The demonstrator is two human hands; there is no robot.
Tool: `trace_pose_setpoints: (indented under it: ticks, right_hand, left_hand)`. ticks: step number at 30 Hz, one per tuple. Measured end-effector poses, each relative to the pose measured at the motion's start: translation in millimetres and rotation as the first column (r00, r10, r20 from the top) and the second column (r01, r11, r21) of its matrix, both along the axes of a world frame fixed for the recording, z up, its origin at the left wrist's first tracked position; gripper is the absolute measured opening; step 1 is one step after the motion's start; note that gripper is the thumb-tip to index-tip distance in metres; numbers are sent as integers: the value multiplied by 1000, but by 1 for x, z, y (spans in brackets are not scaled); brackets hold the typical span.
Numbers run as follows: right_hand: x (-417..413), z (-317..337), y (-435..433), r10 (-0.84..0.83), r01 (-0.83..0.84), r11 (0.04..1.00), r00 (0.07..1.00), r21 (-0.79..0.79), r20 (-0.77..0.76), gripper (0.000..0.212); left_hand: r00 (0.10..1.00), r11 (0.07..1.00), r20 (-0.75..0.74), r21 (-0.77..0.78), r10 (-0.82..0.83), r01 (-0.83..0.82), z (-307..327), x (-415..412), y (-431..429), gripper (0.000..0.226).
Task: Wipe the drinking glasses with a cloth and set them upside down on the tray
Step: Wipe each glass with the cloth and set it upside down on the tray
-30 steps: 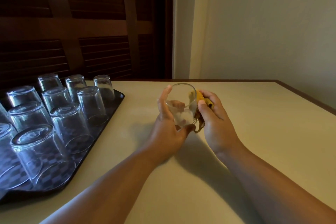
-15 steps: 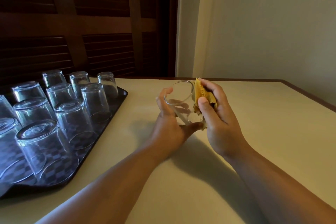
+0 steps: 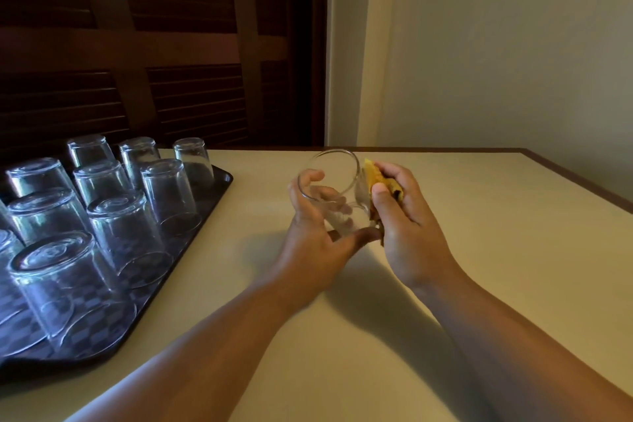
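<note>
My left hand [image 3: 315, 243] grips a clear drinking glass [image 3: 334, 188] above the middle of the table, tilted with its mouth up and away from me. My right hand [image 3: 407, 226] holds a yellow cloth [image 3: 375, 178] bunched against the glass's right side. At the left lies a dark checkered tray [image 3: 219, 185] carrying several glasses set upside down, the nearest one [image 3: 65, 284] large in the foreground.
The cream table [image 3: 479, 216] has a brown edge along the back and right. Dark louvred wooden doors stand behind the tray, and a pale wall rises behind the table's right half.
The glass has turned in my left hand and tilted more, its mouth now wider toward me. The cloth has slid along the glass's right side.
</note>
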State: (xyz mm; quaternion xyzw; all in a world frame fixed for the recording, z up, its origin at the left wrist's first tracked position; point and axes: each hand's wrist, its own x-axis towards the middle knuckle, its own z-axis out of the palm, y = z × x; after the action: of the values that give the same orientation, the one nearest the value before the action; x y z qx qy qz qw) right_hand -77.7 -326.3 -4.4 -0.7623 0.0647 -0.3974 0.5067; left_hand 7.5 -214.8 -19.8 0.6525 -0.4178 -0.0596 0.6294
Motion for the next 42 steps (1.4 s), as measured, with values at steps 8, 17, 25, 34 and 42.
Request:
trace_pose_setpoints:
  ticks: [8,17,25,34,42]
  right_hand:
    - [-3,3,6,22,-18,999,996,-49,84,42]
    - [-6,7,8,46,-42,998,993,-46,104,43]
    - [-3,3,5,46,-47,999,997,27,62,38]
    - [-1,2,0,10,-11,999,1000,44,29,32]
    - [-2,1,1,17,-16,1000,1000,-5,24,46]
  left_hand:
    - [993,987,7,116,-115,113,-2,-1,3,97]
    - [993,981,14,158,-116,112,-2,-2,6,111]
    - [997,994,75,107,4,-12,-1,-2,4,109]
    - [999,997,46,76,21,-24,1,-3,-1,103]
    - [998,990,63,139,-19,10,1,-5,2,106]
